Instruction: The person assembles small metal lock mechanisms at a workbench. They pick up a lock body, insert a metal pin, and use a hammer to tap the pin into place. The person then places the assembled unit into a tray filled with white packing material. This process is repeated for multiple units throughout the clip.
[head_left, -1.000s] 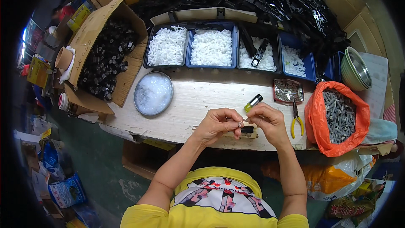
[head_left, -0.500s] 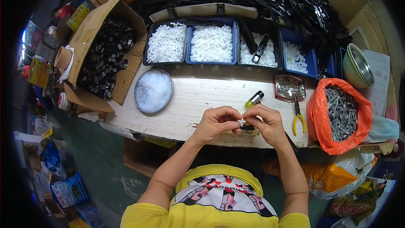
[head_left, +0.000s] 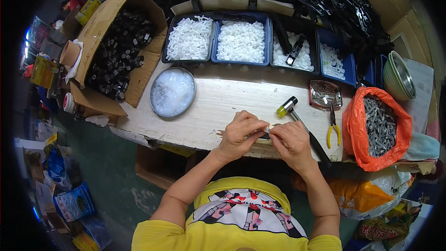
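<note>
Above the front edge of the table, my left hand [head_left: 242,135] and my right hand [head_left: 293,143] meet fingertip to fingertip. Both pinch a small white plastic part [head_left: 267,129], mostly covered by the fingers. Beneath them a small dark block is partly hidden. A hammer [head_left: 318,148] with a yellow-and-black head and a black handle lies just right of my right hand. To the left of my left hand, several thin brown pins [head_left: 220,133] lie on the table.
A round tray [head_left: 153,104] of whitish, glossy contents stands at left. Bins [head_left: 270,42] of white parts line the back. At right are a red box [head_left: 313,103] of metal pins, yellow-handled pliers [head_left: 333,130] and an orange bag [head_left: 351,123] of grey parts. A carton [head_left: 147,72] holds black pieces.
The view has shifted slightly. My hands are still together, with the right one turned more over the white part. More of the hammer's handle now shows beside my right hand.
</note>
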A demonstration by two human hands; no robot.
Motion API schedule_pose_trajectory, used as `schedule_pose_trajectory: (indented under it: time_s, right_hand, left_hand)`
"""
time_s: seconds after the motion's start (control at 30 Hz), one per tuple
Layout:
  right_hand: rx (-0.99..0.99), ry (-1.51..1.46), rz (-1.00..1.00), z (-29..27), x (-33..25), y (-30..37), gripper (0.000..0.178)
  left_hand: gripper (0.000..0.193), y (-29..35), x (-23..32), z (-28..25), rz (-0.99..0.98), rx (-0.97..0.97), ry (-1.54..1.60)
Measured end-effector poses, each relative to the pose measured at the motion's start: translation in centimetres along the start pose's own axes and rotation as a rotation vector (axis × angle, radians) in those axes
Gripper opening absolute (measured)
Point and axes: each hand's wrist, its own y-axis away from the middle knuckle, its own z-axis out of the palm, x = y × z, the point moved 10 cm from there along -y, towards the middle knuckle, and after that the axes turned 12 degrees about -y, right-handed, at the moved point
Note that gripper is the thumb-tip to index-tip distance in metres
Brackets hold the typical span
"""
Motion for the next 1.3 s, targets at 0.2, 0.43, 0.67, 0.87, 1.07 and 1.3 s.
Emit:
schedule_pose_trajectory:
  time_s: [0.2, 0.43, 0.67, 0.87, 1.07, 1.3]
  right_hand:
    - [-0.159, 0.179, -0.019, 2.2, 0.9, 0.8, 0.012]
    - [-0.317, 0.255, -0.017, 3.9, 1.3, 0.0, 0.009]
    - [-0.453, 0.273, 0.013, 5.1, 1.5, -0.4, 0.009]
    - [-0.336, 0.179, 0.091, 1.6, 2.8, -0.7, 0.008]
    - [0.294, 0.35, 0.412, -15.4, 6.9, 3.2, 0.011]
    - [0.219, 1.117, 1.091, -29.9, 12.9, 15.5, 0.035]
  left_hand:
    - [0.017, 1.2, -1.0, -0.7, -0.013, -0.022, -0.212]
    - [0.011, 1.9, -1.9, 1.1, -0.088, -0.085, -0.207]
    - [0.011, 2.1, -2.4, 1.6, -0.082, -0.085, -0.185]
    - [0.011, 1.5, -2.0, 1.8, -0.107, -0.143, -0.23]
    - [0.016, 1.3, -1.5, 2.6, -0.044, -0.175, -0.353]
    - [0.013, 1.1, -0.6, 3.1, 0.085, -0.237, -0.479]
